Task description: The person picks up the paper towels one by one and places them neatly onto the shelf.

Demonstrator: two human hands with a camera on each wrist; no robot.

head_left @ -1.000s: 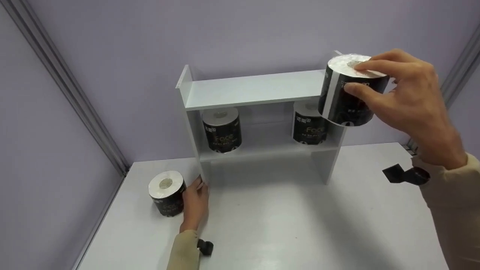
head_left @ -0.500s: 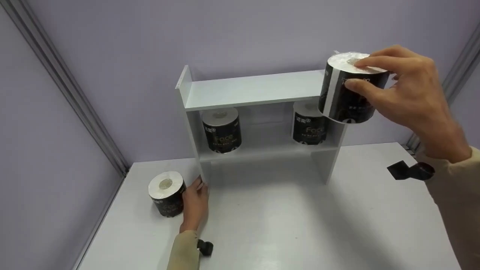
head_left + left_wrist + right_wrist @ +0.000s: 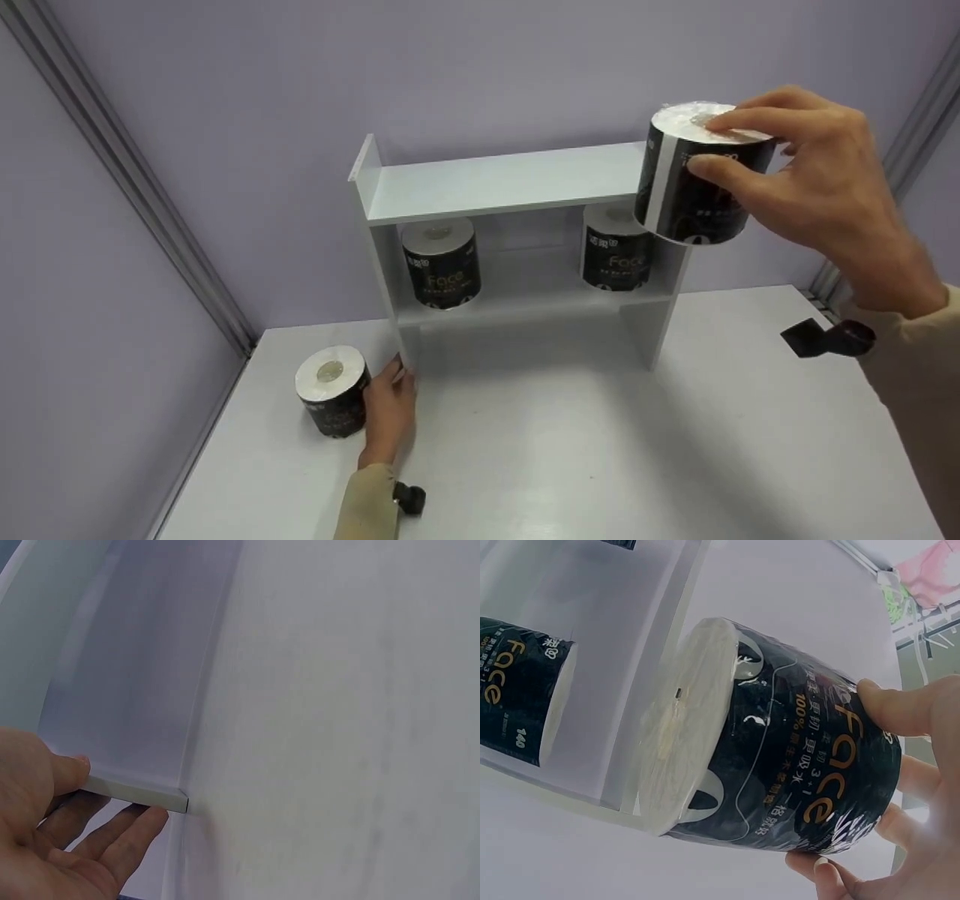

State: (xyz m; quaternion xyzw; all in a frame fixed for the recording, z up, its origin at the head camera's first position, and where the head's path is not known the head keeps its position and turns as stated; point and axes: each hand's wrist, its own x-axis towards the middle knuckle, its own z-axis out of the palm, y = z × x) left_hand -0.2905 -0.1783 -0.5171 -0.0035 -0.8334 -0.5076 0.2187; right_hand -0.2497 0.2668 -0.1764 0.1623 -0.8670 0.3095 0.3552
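In the head view my right hand (image 3: 821, 169) grips a toilet roll (image 3: 701, 202) in black-and-white wrapping, thumb on its side and a finger on its top. This roll (image 3: 802, 750) hangs in front of the right end of a white two-tier shelf (image 3: 510, 180) and hides that end; whether they touch, I cannot tell. My left hand (image 3: 390, 416) pinches the foot of the shelf's left side panel (image 3: 139, 793) between thumb and fingers, as the left wrist view shows. Beside that hand a second toilet roll (image 3: 335, 416) stands upright on the table.
On the shelf's middle board stand two more toilet rolls, one at the left (image 3: 444, 274) and one at the right (image 3: 616, 262), with a gap between them. The white table (image 3: 540, 442) reaches back to a pale wall (image 3: 510, 67). Metal posts (image 3: 135, 180) rise at the sides.
My right hand has risen slightly with the toilet roll. My left hand keeps its place at the side panel, and the head view has shifted a little.
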